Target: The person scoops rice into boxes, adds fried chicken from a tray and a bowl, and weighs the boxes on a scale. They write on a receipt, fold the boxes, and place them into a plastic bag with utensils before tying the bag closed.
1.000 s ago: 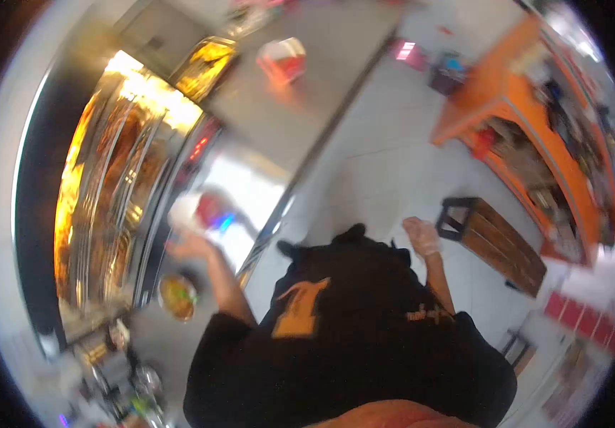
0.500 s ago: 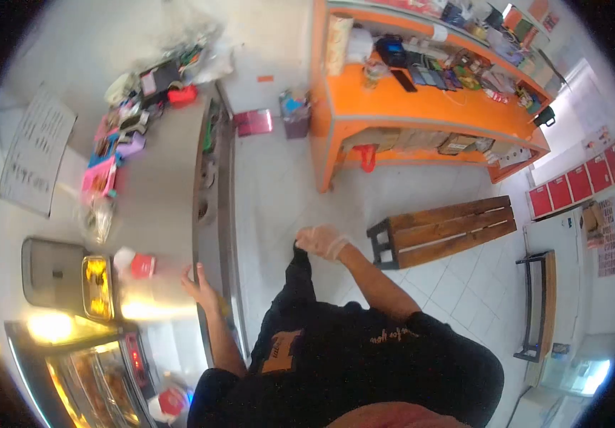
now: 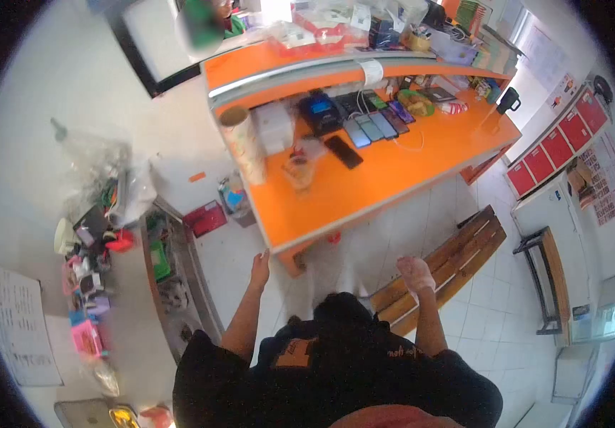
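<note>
My left hand (image 3: 259, 271) is held out in front of the near corner of the orange counter (image 3: 296, 221), seen edge-on, with fingers extended and nothing visible in it. Over the wooden bench (image 3: 457, 264) hangs my right hand (image 3: 414, 272), in a thin clear plastic glove. Its fingers are blurred, and no object shows in it. A black shirt (image 3: 371, 357) covers my body between the arms. On the counter lie several phones (image 3: 373, 128), a dark phone (image 3: 343, 151) apart from them, a patterned roll (image 3: 243, 146) and a clear cup (image 3: 298, 171).
A steel counter (image 3: 125, 307) with boxes and plastic bags runs along the left, beside a whiteboard (image 3: 25, 324). Next to the orange counter stand a bin (image 3: 239, 203) and a red box (image 3: 205, 218). Red lockers (image 3: 557, 148) and another bench (image 3: 553, 278) are at right. A person in green (image 3: 204, 25) is behind the counter.
My view has moved toward the orange counter, and the steel counter has slid down and left. My right hand has let go of the black cloth and moved right. My left hand is farther forward.
</note>
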`<move>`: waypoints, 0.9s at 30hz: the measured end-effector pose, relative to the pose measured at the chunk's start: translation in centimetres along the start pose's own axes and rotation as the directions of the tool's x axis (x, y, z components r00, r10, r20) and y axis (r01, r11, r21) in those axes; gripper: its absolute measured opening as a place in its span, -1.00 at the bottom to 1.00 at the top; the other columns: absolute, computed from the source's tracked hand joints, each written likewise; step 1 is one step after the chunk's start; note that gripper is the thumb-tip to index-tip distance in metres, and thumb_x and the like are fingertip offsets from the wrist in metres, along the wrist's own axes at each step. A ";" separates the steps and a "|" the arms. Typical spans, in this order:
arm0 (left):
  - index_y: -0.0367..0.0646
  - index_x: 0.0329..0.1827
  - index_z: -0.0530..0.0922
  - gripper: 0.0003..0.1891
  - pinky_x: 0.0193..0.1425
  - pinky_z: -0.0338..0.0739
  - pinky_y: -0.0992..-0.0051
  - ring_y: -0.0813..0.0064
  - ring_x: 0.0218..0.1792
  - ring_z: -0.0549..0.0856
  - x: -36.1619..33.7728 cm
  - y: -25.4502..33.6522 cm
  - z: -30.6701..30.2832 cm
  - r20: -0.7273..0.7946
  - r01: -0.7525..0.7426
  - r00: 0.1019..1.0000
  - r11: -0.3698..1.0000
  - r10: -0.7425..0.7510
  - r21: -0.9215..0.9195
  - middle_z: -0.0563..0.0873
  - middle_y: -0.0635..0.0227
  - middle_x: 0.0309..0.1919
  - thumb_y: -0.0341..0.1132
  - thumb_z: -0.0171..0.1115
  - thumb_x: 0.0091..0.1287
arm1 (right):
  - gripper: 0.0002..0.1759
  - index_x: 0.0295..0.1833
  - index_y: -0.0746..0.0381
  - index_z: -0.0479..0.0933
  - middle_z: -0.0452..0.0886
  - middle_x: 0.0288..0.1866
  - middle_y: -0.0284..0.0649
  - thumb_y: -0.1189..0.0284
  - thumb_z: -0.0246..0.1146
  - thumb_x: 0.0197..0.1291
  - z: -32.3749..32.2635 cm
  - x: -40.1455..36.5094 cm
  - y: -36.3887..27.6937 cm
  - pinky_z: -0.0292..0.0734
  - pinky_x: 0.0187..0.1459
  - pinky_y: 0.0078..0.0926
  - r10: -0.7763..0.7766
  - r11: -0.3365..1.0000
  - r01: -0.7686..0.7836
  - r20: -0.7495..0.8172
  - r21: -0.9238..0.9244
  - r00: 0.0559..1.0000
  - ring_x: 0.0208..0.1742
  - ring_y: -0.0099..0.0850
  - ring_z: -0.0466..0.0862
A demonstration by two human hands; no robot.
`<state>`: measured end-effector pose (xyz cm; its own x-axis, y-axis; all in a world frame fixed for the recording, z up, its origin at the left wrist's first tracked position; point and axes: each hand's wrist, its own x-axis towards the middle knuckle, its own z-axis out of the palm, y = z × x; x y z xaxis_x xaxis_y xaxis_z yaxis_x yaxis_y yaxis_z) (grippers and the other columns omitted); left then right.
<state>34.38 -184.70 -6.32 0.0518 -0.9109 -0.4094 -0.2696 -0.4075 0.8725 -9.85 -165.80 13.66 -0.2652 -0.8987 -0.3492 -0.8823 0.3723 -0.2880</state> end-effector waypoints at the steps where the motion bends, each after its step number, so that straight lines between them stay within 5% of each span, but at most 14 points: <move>1: -0.44 0.35 0.33 -0.21 0.35 0.37 0.29 0.10 0.28 0.52 3.0 0.5 1.6 0.034 0.061 0.998 0.998 -0.060 -0.021 0.58 -0.10 0.20 0.15 0.20 0.37 | -0.68 0.13 0.03 0.61 0.53 0.34 -0.32 0.36 0.05 0.38 1.7 2.6 4.0 0.44 0.31 -0.44 -0.179 0.889 0.176 0.033 -0.422 0.983 0.32 -0.40 0.52; 2: -0.47 0.36 0.30 -0.18 0.33 0.39 0.29 0.12 0.26 0.54 4.5 0.3 2.5 0.052 0.021 0.998 1.000 -0.022 0.018 0.58 -0.11 0.19 0.14 0.23 0.35 | -0.69 0.12 0.04 0.62 0.55 0.32 -0.29 0.34 0.04 0.39 3.6 5.2 7.8 0.47 0.28 -0.42 -0.320 0.580 0.310 0.139 -0.754 0.937 0.30 -0.38 0.54; 4: -0.53 0.39 0.23 -0.14 0.27 0.44 0.28 0.16 0.21 0.57 3.9 4.8 3.5 0.051 0.076 0.996 0.995 -0.080 0.071 0.57 -0.14 0.18 0.08 0.30 0.32 | -0.70 -0.12 0.23 0.64 0.71 -0.06 -0.03 0.23 0.19 0.26 3.1 8.6 10.9 0.58 0.05 -0.14 -0.073 0.979 0.074 0.013 -0.189 0.997 0.03 -0.13 0.68; 5: -0.55 0.40 0.20 -0.12 0.23 0.48 0.27 0.18 0.20 0.59 0.8 10.3 3.4 0.029 0.173 0.984 0.982 -0.176 0.080 0.57 -0.17 0.18 0.04 0.34 0.30 | -0.70 -0.14 0.23 0.63 0.72 -0.09 -0.04 0.22 0.17 0.28 3.6 10.1 13.2 0.58 0.02 -0.14 0.043 0.999 -0.043 -0.022 -0.022 0.999 0.01 -0.15 0.70; 6: -0.58 0.40 0.18 -0.12 0.11 0.56 0.33 0.21 0.19 0.59 4.5 2.1 1.8 0.112 0.131 0.987 0.986 -0.119 -0.099 0.57 -0.16 0.18 -0.06 0.39 0.26 | -0.70 -0.16 0.24 0.62 0.72 -0.12 -0.06 0.22 0.15 0.29 4.5 11.7 15.7 0.59 0.00 -0.13 0.162 0.976 -0.155 -0.031 0.150 0.986 -0.01 -0.18 0.71; 8: -0.30 0.47 0.26 -0.19 0.12 0.58 0.39 0.16 0.19 0.60 2.0 6.5 -3.1 0.242 0.326 0.917 0.945 -0.318 0.006 0.60 0.04 0.21 -0.17 0.43 0.20 | -0.64 -0.05 0.19 0.66 0.71 -0.14 -0.06 0.15 0.15 0.32 7.9 16.0 23.2 0.59 -0.03 -0.25 -0.221 0.877 0.287 0.206 -0.384 0.953 -0.03 -0.21 0.71; 9: -0.22 0.42 0.36 -0.23 0.19 0.56 0.21 0.12 0.20 0.59 4.1 2.5 -7.0 0.412 0.232 0.898 0.962 -0.154 -0.146 0.59 0.01 0.22 -0.20 0.47 0.14 | -0.62 -0.04 0.20 0.66 0.70 -0.14 -0.04 0.13 0.15 0.33 6.6 16.8 24.3 0.59 -0.03 -0.26 -0.036 0.995 0.060 0.285 -0.076 0.958 -0.05 -0.20 0.71; 10: -0.24 0.35 0.43 -0.29 0.21 0.52 0.04 0.06 0.19 0.60 3.1 5.9 -8.3 0.151 0.072 0.966 0.776 -0.212 0.627 0.60 0.03 0.20 -0.17 0.45 0.14 | -0.62 -0.03 0.21 0.65 0.70 -0.14 -0.04 0.13 0.15 0.33 5.9 17.8 26.0 0.58 -0.04 -0.24 0.051 0.998 -0.059 0.359 0.012 0.932 -0.05 -0.18 0.70; 11: -0.23 0.30 0.45 -0.36 0.24 0.47 -0.03 0.02 0.18 0.60 2.8 9.6 -8.2 -0.194 0.263 0.959 0.397 -0.207 0.879 0.62 0.08 0.16 -0.10 0.38 0.20 | -0.62 -0.02 0.21 0.64 0.69 -0.13 -0.03 0.14 0.15 0.33 5.2 19.0 27.9 0.58 -0.05 -0.22 0.112 0.988 -0.146 0.428 0.046 0.897 -0.05 -0.17 0.70; 14: -0.22 0.21 0.50 -0.51 0.23 0.42 0.01 0.02 0.21 0.56 0.8 31.0 -2.9 -0.666 0.459 0.684 0.534 0.297 0.710 0.62 0.10 0.14 -0.04 0.19 0.39 | -0.62 0.00 0.24 0.61 0.67 -0.11 -0.01 0.15 0.15 0.33 1.5 23.2 30.8 0.57 -0.07 -0.16 0.161 0.967 -0.242 0.549 0.078 0.820 -0.05 -0.13 0.68; 18: -0.17 0.17 0.52 -0.58 0.35 0.31 0.00 -0.02 0.25 0.49 5.2 49.5 2.9 -0.365 -0.204 0.192 0.400 0.911 0.893 0.58 0.12 0.15 -0.19 0.32 0.31 | -0.61 0.03 0.27 0.57 0.65 -0.09 0.02 0.17 0.16 0.34 -3.0 29.0 32.7 0.55 -0.10 -0.08 0.161 0.935 -0.322 0.629 0.150 0.760 -0.05 -0.08 0.66; 25: -0.04 -0.07 0.63 -0.65 0.24 0.42 0.03 0.20 0.13 0.61 14.1 69.6 15.0 0.356 -0.775 -0.042 -0.255 0.934 0.579 0.66 0.30 -0.03 -0.23 0.47 0.07 | -0.59 0.09 0.33 0.50 0.60 -0.05 0.07 0.20 0.16 0.35 4.5 35.5 38.0 0.53 -0.16 0.06 -0.152 0.629 -0.541 0.771 0.558 0.618 -0.05 0.01 0.62; 26: 0.01 -0.08 0.63 -0.66 0.17 0.49 0.09 0.27 0.10 0.62 15.1 70.4 16.8 0.407 -0.849 -0.096 -0.288 0.908 0.442 0.68 0.36 -0.09 -0.21 0.47 0.07 | -0.60 0.10 0.30 0.51 0.61 -0.04 0.06 0.20 0.17 0.35 4.0 36.4 36.8 0.52 -0.15 0.08 -0.006 0.974 -0.145 0.661 0.173 0.751 -0.05 0.02 0.62; 27: 0.03 -0.09 0.63 -0.67 0.08 0.52 0.21 0.34 0.03 0.64 15.7 71.2 18.7 0.452 -0.823 -0.249 -0.433 0.857 0.368 0.66 0.41 -0.16 -0.20 0.46 0.08 | -0.60 0.10 0.30 0.51 0.61 -0.05 0.06 0.20 0.17 0.35 2.2 36.4 34.4 0.52 -0.15 0.08 0.086 0.987 -0.151 0.624 0.052 0.777 -0.05 0.01 0.62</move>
<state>-1.96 -226.82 44.43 -0.6783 -0.0929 0.7289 -0.2798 0.9499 -0.1393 -48.99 -185.18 -10.88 -0.0392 -0.5217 -0.8522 -0.8108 0.5150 -0.2780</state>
